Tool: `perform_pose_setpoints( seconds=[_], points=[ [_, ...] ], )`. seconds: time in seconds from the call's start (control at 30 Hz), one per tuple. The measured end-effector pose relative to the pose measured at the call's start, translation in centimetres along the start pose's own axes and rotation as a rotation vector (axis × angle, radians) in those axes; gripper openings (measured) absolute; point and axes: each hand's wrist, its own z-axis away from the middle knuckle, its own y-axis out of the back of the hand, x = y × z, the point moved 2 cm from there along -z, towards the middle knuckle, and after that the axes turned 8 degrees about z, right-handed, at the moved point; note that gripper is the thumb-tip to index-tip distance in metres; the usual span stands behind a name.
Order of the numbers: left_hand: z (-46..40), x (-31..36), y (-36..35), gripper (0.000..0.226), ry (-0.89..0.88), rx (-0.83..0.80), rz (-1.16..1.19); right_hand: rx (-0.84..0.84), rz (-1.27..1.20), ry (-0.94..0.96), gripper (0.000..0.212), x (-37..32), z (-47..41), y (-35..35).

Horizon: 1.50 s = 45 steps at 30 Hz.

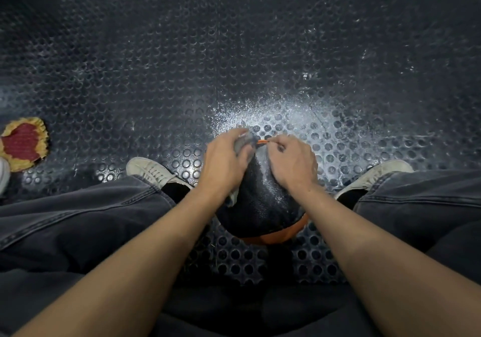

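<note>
Two hands are applied to a black domed object [260, 201] with an orange rim at its base, which stands on the studded rubber floor [234, 63] between the person's two pale shoes. The left hand [223, 159] is closed round a grey cloth [244, 144], which is pressed against the upper left side of the dome. The fingers of the right hand [291, 162] are curled at the top of the dome, where a thin orange strip [263, 141] appears to be pinched between them; the exact contact is blurred. Several risks are judged from this position. The dome could be rolled or tipped toward the shoes if the cloth is pushed sideways while only the strip is held, since no flat palm steadies the body. The orange strip could be strained or pulled loose if it is used as the sole anchor. The white powdery residue [260, 110] spread on the floor just beyond the dome could be picked up by the cloth and smeared back over the speckled black surface. No open container is shown. Whether the dome is itself a container cannot be told, and nothing inside it is visible. A red pad with a yellow fringe [23, 144] lies on the floor well apart to the left.
</note>
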Motion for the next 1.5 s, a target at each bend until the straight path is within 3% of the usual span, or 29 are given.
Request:
perform_pose_setpoints(
  seconds=[0.1, 0.27, 0.37, 0.47, 0.6, 0.7, 0.9, 1.03, 1.1, 1.3, 1.5],
  points=[
    [-1.7, 0.1, -0.2, 0.019, 0.095, -0.019, -0.012, 0.02, -0.009, -0.036, 0.039, -0.7, 0.8, 0.0],
    [2.7, 0.5, 1.0, 0.015, -0.112, -0.065, -0.155, -0.026, 0.01, -0.027, 0.028, 0.0, -0.3, 0.0],
    [0.8, 0.3, 0.9, 0.014, 0.048, -0.088, -0.098, -0.059, 0.023, 0.053, 0.023, -0.3, 0.1, 0.1],
    [-1.6, 0.4, 0.6, 0.017, 0.141, -0.074, -0.038, -0.02, 0.026, 0.075, 0.034, -1.2, 0.9, -0.2],
    [1.5, 0.2, 1.6, 0.016, -0.034, -0.112, -0.063, -0.001, 0.037, -0.01, 0.041, -1.3, 0.9, -0.2],
    [3.9, 0.0, 1.9, 0.016, -0.102, -0.061, -0.086, -0.042, 0.051, -0.025, 0.033, -0.8, 0.4, 0.0],
    [-1.2, -0.9, 1.1, 0.019, 0.132, -0.06, -0.036, -0.008, 0.08, 0.033, 0.043, -1.8, 2.2, -0.2],
    [3.3, -1.0, 1.6, 0.016, -0.095, -0.064, -0.096, -0.021, 0.089, -0.061, 0.033, -1.3, 1.6, 0.1],
    [4.4, -1.0, 1.6, 0.018, -0.117, -0.08, -0.108, -0.049, 0.096, -0.052, 0.031, -1.1, 1.4, 0.3],
    [0.5, -1.1, 1.3, 0.021, 0.148, -0.047, 0.034, -0.032, 0.103, -0.013, 0.032, -1.3, 2.2, 0.3],
    [4.8, -0.8, 1.7, 0.011, -0.083, -0.088, -0.056, -0.084, 0.078, -0.007, 0.026, -0.5, 1.6, 1.1]
  ],
)
